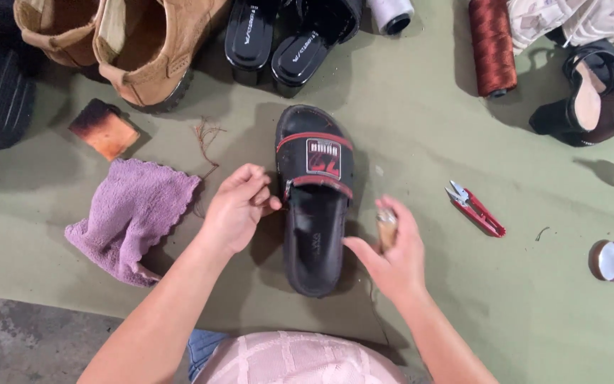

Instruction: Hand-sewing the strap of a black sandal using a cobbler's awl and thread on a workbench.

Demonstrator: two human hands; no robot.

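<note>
- Purple cloth point(131, 217) lies far left on the green mat point(421, 128).
- Left hand point(237, 206) pinches the strap edge of the black slide sandal point(314, 206).
- The sandal lies between both hands, its long axis running near to far.
- Right hand point(391, 252), curled, grips a small wooden-handled tool point(386, 227) touching the sandal's right edge.
- Red thread snips point(476, 209) lie right.

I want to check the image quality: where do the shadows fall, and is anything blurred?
Head view: soft light; shadows fall left of the left hand and black slide sandal. The right hand looks slightly blurred; the red snips are sharp.
</note>
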